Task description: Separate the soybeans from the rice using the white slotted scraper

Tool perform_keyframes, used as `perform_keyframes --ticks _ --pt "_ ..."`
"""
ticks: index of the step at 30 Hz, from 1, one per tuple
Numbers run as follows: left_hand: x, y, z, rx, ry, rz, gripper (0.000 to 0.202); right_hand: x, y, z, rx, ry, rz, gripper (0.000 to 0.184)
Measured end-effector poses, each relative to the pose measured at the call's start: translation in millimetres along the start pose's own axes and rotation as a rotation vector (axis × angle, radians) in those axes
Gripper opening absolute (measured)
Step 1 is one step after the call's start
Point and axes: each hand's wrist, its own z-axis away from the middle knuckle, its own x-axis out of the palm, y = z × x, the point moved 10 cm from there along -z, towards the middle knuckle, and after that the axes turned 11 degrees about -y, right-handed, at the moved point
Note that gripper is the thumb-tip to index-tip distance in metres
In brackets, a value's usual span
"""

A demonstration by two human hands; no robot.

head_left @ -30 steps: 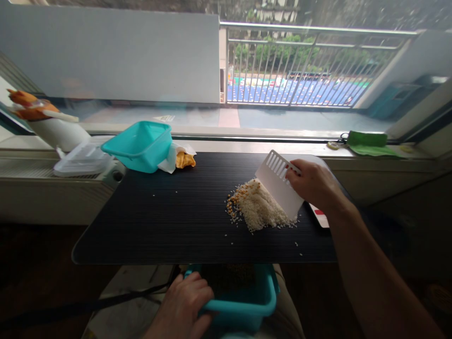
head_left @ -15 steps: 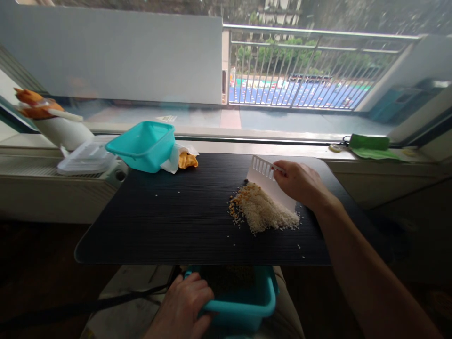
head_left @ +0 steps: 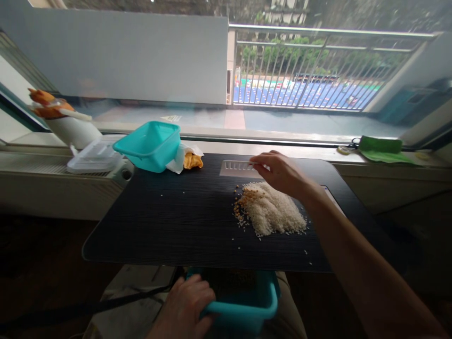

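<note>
A heap of white rice mixed with some yellow-brown grains (head_left: 269, 213) lies on the black ribbed table (head_left: 176, 221). My right hand (head_left: 278, 172) is closed on a white slotted plastic scraper (head_left: 237, 168), holding it nearly flat just behind the heap. My left hand (head_left: 185, 306) grips the rim of a teal tub (head_left: 247, 301) held below the table's near edge; the tub has dark grains inside.
A second teal tub (head_left: 150, 145) sits tilted at the back left, beside a white wrapper with something orange (head_left: 187, 160). A clear lidded box (head_left: 93, 157) and a white cup (head_left: 72, 129) rest on the sill. A green cloth (head_left: 379, 147) lies at far right.
My right hand has lifted the scraper off the rice heap's right side and carried it back and left, tipping it from upright to almost flat. The left hand and tub stayed put.
</note>
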Motion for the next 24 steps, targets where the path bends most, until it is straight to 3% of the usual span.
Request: perform_keyframes --ticks 3,6,9,18,21,24 --pt "1.7 -3 2 0.031 0.046 0.016 0.013 19 -8 -27 -0.144 -0.051 -0.084 0.032" --pt "0.4 -5 4 0.058 0.118 0.027 0.02 33 -12 -33 -0.242 -0.101 -0.142 0.032" --pt "0.6 -4 2 0.065 0.112 0.049 0.018 38 -11 -22 -0.322 -0.14 -0.174 0.03" --pt "4.5 3 -11 -0.01 -0.074 0.068 0.011 26 -16 19 -0.435 -0.205 -0.187 0.028" --pt "2.5 5 -13 -0.028 -0.1 0.061 0.011 3 -8 22 -0.348 -0.108 -0.147 0.031" --pt "1.2 7 -13 -0.037 -0.133 0.046 0.012 -30 33 26 -0.018 0.025 -0.047 0.033"
